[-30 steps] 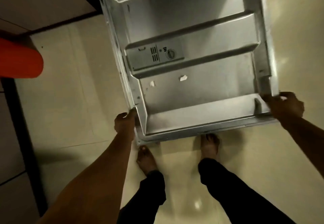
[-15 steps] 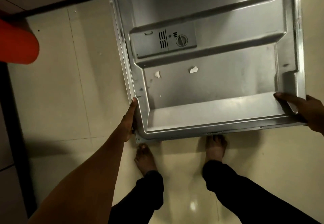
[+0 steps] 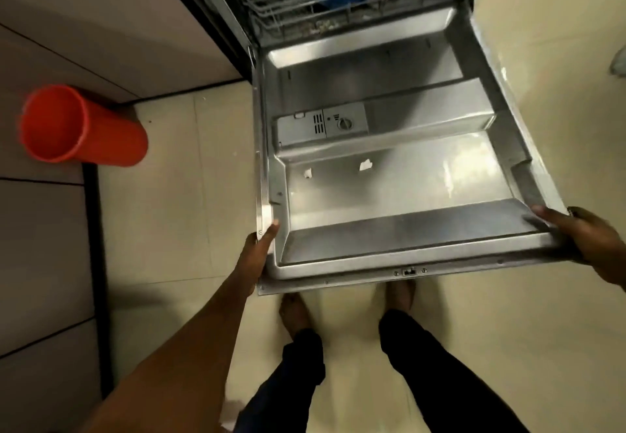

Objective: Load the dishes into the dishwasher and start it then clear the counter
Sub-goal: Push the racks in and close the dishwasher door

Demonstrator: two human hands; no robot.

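Dim, warm light; glare on door point(image 3: 389, 178); fisheye edges, slight blur.

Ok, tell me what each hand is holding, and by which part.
Both hold the dishwasher door by its front edge: left hand at the left corner, right hand at the right corner.

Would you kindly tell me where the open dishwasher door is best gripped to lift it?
Likely at the near corners of the dishwasher door, one hand from each side, as the left hand and right hand do: it lies flat, hinged at the far edge.

hands point(image 3: 258, 249) point(image 3: 591, 239) 2 | door point(image 3: 406, 226) 1 | orange bin point(image 3: 101, 138) 1 | white scraps point(image 3: 307, 173) point(image 3: 365, 164) 2
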